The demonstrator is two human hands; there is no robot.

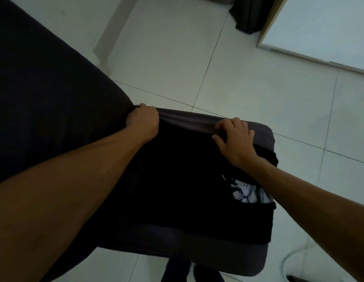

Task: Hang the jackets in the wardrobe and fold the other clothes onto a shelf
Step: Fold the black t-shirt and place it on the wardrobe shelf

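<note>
A black T-shirt [187, 180] lies spread over a dark grey cushioned seat [228, 259]; a white and pink print shows on it near its right side. A grey band of cloth [189, 119] runs along the garment's far edge. My left hand [143, 123] is closed on that far edge at the left corner. My right hand [234, 139] rests on the far edge at the right, fingers curled into the grey cloth.
A large dark sofa or bed [44, 88] fills the left side. Pale floor tiles [217, 68] lie beyond the seat. A light wardrobe panel [268, 21] stands at top right, with dark cloth [248, 15] hanging beside it. A white cable [289, 259] curves at bottom right.
</note>
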